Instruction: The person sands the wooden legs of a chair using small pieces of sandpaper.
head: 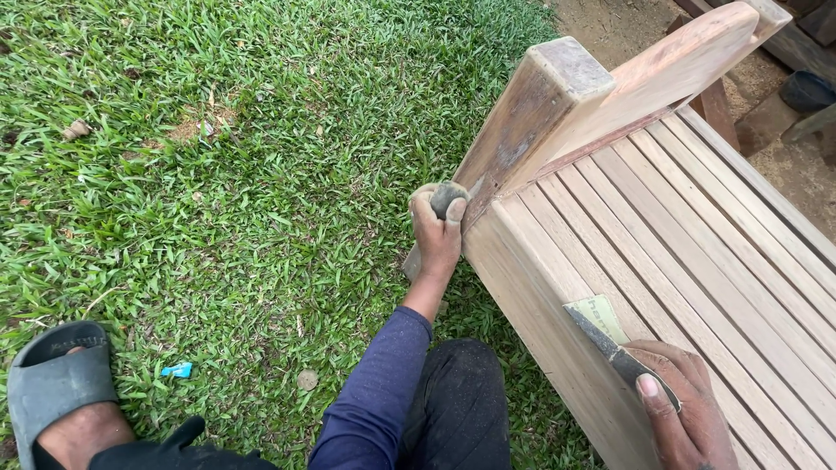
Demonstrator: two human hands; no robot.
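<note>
My left hand (435, 235) presses a small grey wad (446, 198) against the lower part of the slanted wooden post (531, 113) at the corner of a slatted wooden bench (697, 226). Its fingers are closed around the wad. My right hand (684, 409) rests on the bench's front edge and grips a flat metal blade (601, 338). The blade's tip lies on a yellowish piece of sandpaper (603, 312) on the front slat. A rounded armrest (670, 61) runs back from the top of the post.
Green grass (218, 174) covers the ground to the left. My foot in a grey sandal (52, 379) is at the bottom left, with a small blue scrap (177, 370) nearby. Bare dirt and a dark object (805, 87) lie beyond the bench.
</note>
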